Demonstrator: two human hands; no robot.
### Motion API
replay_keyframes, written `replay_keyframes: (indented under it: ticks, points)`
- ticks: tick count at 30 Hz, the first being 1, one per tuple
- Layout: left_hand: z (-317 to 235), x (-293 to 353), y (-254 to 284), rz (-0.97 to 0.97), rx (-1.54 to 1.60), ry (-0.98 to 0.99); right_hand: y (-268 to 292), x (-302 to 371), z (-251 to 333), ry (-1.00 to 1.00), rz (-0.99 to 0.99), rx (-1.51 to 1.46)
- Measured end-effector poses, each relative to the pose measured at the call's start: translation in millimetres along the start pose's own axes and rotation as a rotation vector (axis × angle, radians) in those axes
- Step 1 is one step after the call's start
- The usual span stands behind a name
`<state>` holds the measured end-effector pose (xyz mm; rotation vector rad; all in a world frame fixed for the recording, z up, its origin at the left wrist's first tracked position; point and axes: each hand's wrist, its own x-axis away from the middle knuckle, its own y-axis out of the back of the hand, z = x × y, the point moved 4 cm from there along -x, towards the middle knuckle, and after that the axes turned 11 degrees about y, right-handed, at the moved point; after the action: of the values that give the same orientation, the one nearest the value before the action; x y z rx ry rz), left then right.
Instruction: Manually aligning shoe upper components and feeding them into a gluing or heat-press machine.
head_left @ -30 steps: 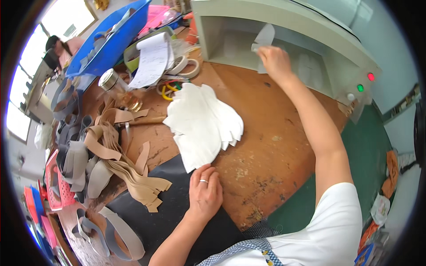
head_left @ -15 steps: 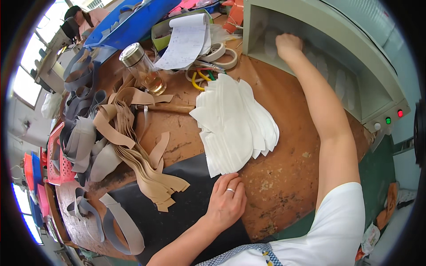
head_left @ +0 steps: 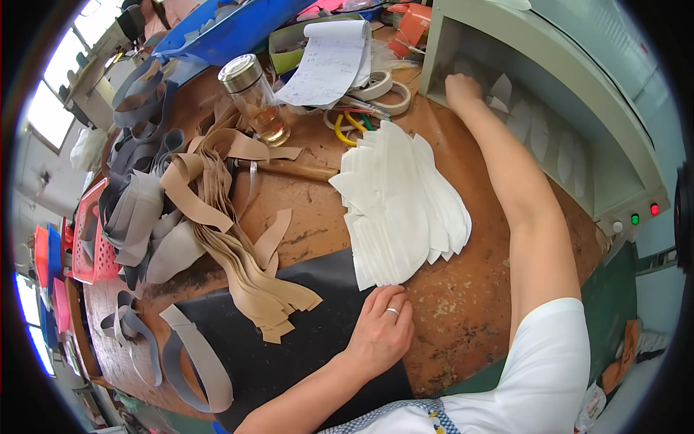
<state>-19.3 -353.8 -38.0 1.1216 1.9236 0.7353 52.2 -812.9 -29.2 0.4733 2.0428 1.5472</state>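
A fanned stack of thin white cut pieces lies on the brown worktop. At its lower edge rests my left hand, a ring on one finger; the fingers are bent and close together, and what they may hold is hidden under them. My right arm reaches into the wide opening of a grey-green machine. Inside, my right hand is closed low near the opening's left wall, its fingertips turned out of sight. Beside it a white piece stands out, and more pale pieces lie in a row along the machine's floor.
Left of the stack lie tan strips, grey strips and a black sheet. Behind are a glass tea bottle, a wooden handle, yellow-handled scissors, tape rolls, a notepad and a blue tub.
My right hand has drawn slightly back toward the machine's left wall, and a white piece now shows beside it. The whole view has shifted a little; my left hand stays by the stack's lower edge.
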Motion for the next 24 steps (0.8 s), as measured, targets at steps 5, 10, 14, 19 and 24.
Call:
replay_keyframes:
  ticks: [5, 10, 14, 19, 24]
  points:
    - [-0.2, -0.1, -1.1, 0.004, 0.009, -0.011, 5.4, -2.3, -17.9, -0.063, -0.032, -0.02]
    - [-0.1, -1.0, -2.6, 0.017, 0.019, -0.003, 18.4, 3.2, -35.9, -0.07, 0.018, -0.194]
    - [2.4, 1.0, -0.9, 0.029, -0.006, 0.005, 19.2, 17.1, -23.9, 0.008, 0.067, -0.11]
    - [1.1, 0.5, -3.1, 0.028, 0.019, -0.005, 2.5, 21.6, -22.3, 0.085, -0.069, 0.045]
    - [2.5, 0.8, -2.7, 0.029, 0.02, 0.0, -0.5, 20.8, -14.3, 0.094, -0.111, 0.06]
